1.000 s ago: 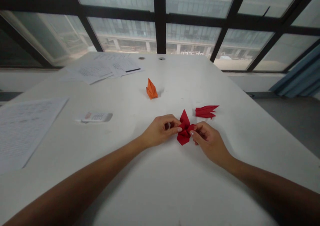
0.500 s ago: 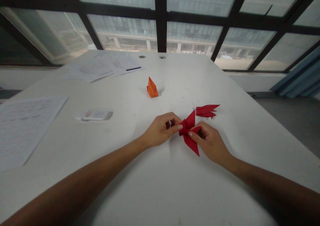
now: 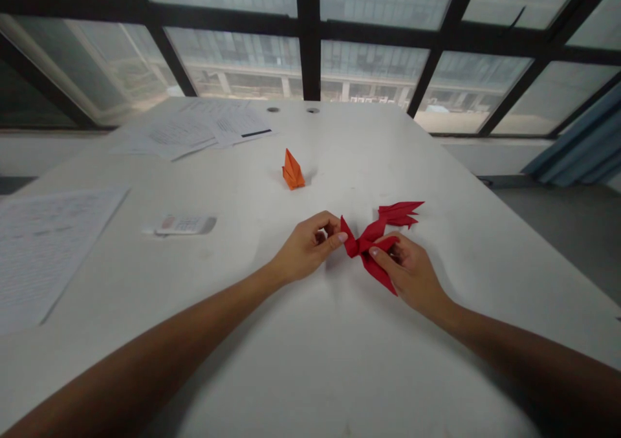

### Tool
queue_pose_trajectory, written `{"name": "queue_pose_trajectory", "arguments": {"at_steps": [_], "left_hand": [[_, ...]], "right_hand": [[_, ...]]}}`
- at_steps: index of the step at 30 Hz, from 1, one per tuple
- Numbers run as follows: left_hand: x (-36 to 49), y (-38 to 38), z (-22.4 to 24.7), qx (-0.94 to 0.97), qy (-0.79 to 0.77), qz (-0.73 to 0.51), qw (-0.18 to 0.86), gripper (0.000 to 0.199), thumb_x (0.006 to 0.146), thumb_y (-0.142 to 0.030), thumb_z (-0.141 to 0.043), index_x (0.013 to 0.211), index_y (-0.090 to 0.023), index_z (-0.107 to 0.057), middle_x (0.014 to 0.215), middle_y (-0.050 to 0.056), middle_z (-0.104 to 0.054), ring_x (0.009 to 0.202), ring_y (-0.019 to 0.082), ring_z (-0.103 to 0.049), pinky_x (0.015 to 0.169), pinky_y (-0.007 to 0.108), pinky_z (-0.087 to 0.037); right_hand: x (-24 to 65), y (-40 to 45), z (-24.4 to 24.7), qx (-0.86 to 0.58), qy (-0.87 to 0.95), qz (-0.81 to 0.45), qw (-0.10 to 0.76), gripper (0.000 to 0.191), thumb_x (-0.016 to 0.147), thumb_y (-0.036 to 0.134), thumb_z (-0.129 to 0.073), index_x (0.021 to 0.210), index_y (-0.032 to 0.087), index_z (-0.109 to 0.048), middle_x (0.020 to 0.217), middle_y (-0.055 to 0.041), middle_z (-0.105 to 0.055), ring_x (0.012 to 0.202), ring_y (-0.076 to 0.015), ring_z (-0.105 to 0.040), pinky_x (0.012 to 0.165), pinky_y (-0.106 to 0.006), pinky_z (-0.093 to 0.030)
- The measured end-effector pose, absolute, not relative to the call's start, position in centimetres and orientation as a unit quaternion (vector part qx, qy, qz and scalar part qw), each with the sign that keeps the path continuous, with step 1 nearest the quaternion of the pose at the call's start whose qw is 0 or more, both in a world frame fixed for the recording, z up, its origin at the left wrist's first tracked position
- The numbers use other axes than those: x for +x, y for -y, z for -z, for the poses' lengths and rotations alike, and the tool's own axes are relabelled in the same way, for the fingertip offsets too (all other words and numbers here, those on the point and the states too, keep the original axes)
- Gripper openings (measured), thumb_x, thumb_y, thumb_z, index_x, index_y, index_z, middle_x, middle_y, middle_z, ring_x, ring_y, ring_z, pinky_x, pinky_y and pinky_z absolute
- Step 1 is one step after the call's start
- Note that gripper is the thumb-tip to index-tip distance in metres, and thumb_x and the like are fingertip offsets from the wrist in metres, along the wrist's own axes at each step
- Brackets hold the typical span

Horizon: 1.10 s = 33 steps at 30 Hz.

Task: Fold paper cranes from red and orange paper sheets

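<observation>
A red folded paper figure [image 3: 371, 233] is held between my two hands a little above the table. My left hand [image 3: 310, 247] pinches its left tip between thumb and fingers. My right hand [image 3: 407, 266] grips the body from the right, thumb on top, with a pointed flap slanting down beneath it; the fingers behind the paper are partly hidden. Just beyond my right hand lies a second red folded paper piece [image 3: 400, 214] with several pointed ends. Farther back stands a small orange folded paper figure [image 3: 293, 171].
On the white table [image 3: 272, 373], a white packaged item [image 3: 185, 225] with a printed label lies to the left. Printed sheets [image 3: 58, 250] cover the left edge, and more papers [image 3: 194, 127] lie at the far left. Windows stand behind, and a blue curtain [image 3: 577, 143] hangs at right.
The left end of the red figure now sticks up and out from its body, drawn left in my left hand. Its upper flap leans farther right. My right hand keeps its grip.
</observation>
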State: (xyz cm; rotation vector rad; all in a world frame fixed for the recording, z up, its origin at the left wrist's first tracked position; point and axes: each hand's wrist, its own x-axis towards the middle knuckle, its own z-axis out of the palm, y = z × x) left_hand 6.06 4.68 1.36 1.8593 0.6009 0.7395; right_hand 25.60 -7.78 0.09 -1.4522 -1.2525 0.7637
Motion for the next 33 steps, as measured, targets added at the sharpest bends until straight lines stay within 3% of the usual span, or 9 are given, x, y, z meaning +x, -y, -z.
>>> {"name": "queue_pose_trajectory", "arguments": {"at_steps": [7,11,17,21,25,29,33], "left_hand": [[6.0,-4.5,-1.6,0.799,-0.222,-0.25,0.5,0.026,0.091,-0.041,-0.07,0.098,-0.016,-0.066,0.086,0.0,-0.061,0.062,0.008,-0.044,0.057,0.022,-0.037],[6.1,-4.6,-1.7,0.811,-0.214,-0.236,0.491,0.026,0.089,-0.039,-0.072,0.1,-0.017,-0.068,0.087,0.0,-0.063,0.065,0.009,-0.048,0.059,0.022,-0.039],[6.2,-5.1,-0.9,0.776,-0.253,-0.259,0.517,0.023,0.091,-0.038,-0.069,0.089,-0.016,-0.068,0.078,0.0,-0.063,0.068,0.011,-0.051,0.064,0.024,-0.04],[6.2,-5.8,-0.7,0.737,-0.251,-0.286,0.559,0.026,0.09,-0.041,-0.072,0.088,-0.015,-0.064,0.078,-0.001,-0.061,0.071,0.011,-0.053,0.068,0.024,-0.042],[6.0,-6.2,-1.1,0.732,-0.242,-0.279,0.572,0.029,0.088,-0.043,-0.073,0.092,-0.014,-0.067,0.087,0.004,-0.067,0.081,0.014,-0.06,0.078,0.028,-0.047],[5.7,-6.2,-1.6,0.756,-0.218,-0.239,0.569,0.031,0.088,-0.045,-0.073,0.093,-0.014,-0.073,0.089,0.006,-0.069,0.08,0.015,-0.061,0.077,0.029,-0.048],[5.7,-6.0,-1.4,0.769,-0.198,-0.2,0.574,0.033,0.09,-0.048,-0.071,0.097,-0.015,-0.075,0.091,0.007,-0.069,0.079,0.016,-0.062,0.074,0.03,-0.049]], "right_hand": [[25.5,7.8,0.1,-0.631,0.526,-0.295,0.487,0.019,0.092,0.04,-0.068,0.091,0.021,-0.068,0.081,-0.0016,-0.069,0.072,-0.0184,-0.062,0.067,-0.032,-0.049],[25.5,7.8,0.1,-0.624,0.535,-0.3,0.485,0.018,0.091,0.04,-0.068,0.095,0.022,-0.068,0.085,-0.0023,-0.071,0.075,-0.0186,-0.063,0.07,-0.032,-0.05],[25.5,7.7,0.2,-0.581,0.486,-0.347,0.553,0.026,0.089,0.039,-0.07,0.108,0.024,-0.059,0.086,0.0018,-0.061,0.06,-0.0115,-0.052,0.051,-0.025,-0.042],[25.8,7.5,0.3,-0.569,0.46,-0.347,0.587,0.021,0.093,0.038,-0.064,0.105,0.026,-0.052,0.077,0.007,-0.055,0.052,-0.0093,-0.048,0.048,-0.024,-0.038],[26.1,7.3,0.4,-0.581,0.471,-0.351,0.563,0.018,0.097,0.039,-0.06,0.106,0.025,-0.053,0.064,0.0091,-0.052,0.052,-0.0113,-0.051,0.052,-0.026,-0.041],[26.2,7.5,0.1,-0.6,0.491,-0.358,0.521,0.026,0.095,0.046,-0.063,0.107,0.023,-0.059,0.065,0.0071,-0.056,0.054,-0.0123,-0.052,0.053,-0.027,-0.041],[26.1,7.5,-0.2,-0.597,0.53,-0.354,0.487,0.023,0.094,0.044,-0.065,0.091,0.021,-0.066,0.066,0.0047,-0.057,0.056,-0.0125,-0.05,0.054,-0.027,-0.039]]}}
